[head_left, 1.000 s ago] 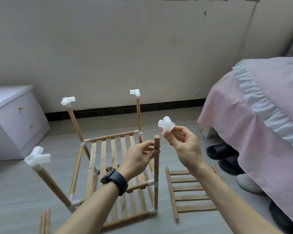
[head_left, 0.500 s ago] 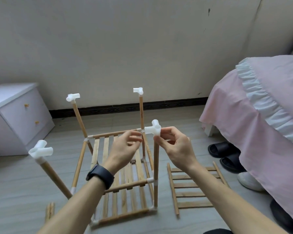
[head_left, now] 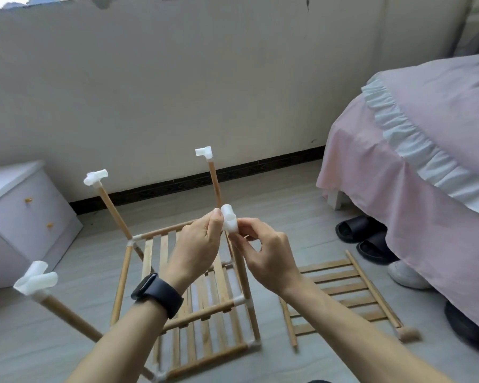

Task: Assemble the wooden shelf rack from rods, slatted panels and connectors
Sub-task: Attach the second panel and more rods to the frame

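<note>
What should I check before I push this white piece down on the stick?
1. Both hands grip the connector: ok. The left hand and right hand pinch it.
2. Connector lined up on the rod: cannot tell, the fingers hide the rod's top.
3. Connector's side holes face the right way: cannot tell.
4. Other connectors sit on their rods: ok.
5. Spare panel is ready: ok, it lies flat on the floor right of the rack.
</note>
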